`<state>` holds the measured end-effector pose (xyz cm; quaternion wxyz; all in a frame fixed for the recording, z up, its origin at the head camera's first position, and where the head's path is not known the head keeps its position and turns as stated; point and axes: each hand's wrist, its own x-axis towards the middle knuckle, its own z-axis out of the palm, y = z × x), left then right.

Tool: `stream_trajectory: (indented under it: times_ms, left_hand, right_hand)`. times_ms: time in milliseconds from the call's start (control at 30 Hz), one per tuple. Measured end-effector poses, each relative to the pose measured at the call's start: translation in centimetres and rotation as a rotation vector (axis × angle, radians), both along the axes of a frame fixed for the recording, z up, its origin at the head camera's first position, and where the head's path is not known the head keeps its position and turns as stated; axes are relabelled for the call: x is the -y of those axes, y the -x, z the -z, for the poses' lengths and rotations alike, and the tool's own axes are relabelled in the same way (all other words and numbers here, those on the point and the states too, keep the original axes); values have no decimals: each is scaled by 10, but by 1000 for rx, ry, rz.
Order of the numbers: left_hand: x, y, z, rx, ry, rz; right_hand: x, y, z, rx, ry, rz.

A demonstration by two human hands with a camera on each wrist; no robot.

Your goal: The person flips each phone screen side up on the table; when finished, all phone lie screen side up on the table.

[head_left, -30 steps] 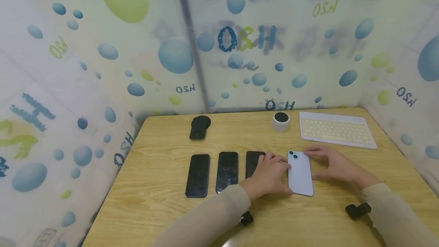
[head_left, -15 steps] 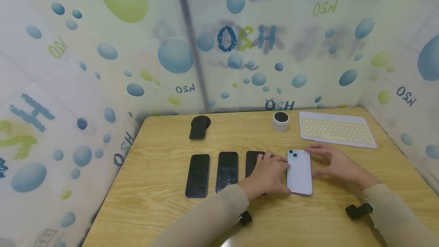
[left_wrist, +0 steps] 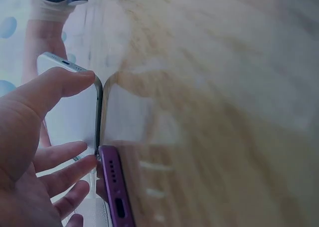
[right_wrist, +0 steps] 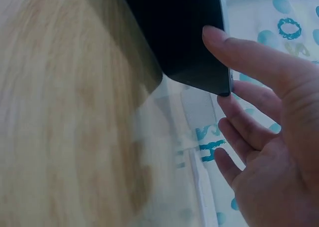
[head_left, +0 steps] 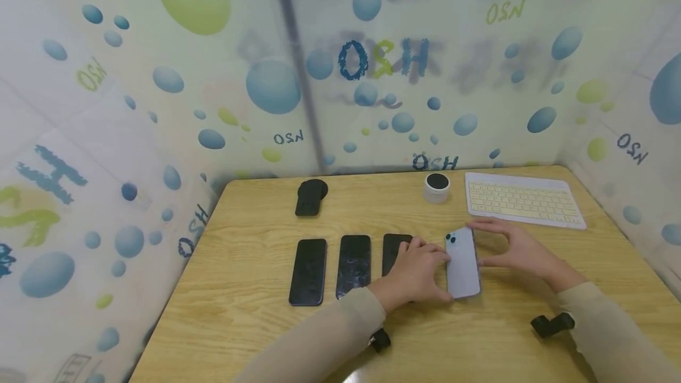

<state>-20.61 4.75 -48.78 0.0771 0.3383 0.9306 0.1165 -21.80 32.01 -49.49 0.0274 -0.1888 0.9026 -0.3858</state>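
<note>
A pale blue smartphone with two dark camera lenses stands tilted on its left long edge, its back toward me in the head view. My left hand holds that lower edge, thumb at the near corner and a fingertip farther up. On the raised right edge, my right hand pinches the phone. The right wrist view shows its black screen with my thumb over it and fingers behind the edge. Beside my left fingers lies a purple-edged phone, whose dark screen is partly hidden by that hand in the head view.
Two more dark-screened phones lie in a row to the left. Toward the back of the wooden table are a black folded stand, a white cylinder with a dark top and a white keyboard.
The pale blue phone has gone from lying nearly flat to tilted, its right edge raised. My right hand has shifted slightly left and up with it; my left hand has stayed nearly in place.
</note>
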Motion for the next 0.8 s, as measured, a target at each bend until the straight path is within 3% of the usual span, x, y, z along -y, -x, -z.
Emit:
stream_trajectory:
  times_ms: [167,433,800]
  left_hand:
    - [1,-2,1,-3,-23,-3]
    - [5,-2,5,11,-133,6]
    - [11,-1,-4,32,-226,34]
  right_hand:
    - [5,-1,-4,-14,-7,-28]
    - [12,-2,-10,-6,-6,-46]
    - [20,0,-13,-32,3,-70]
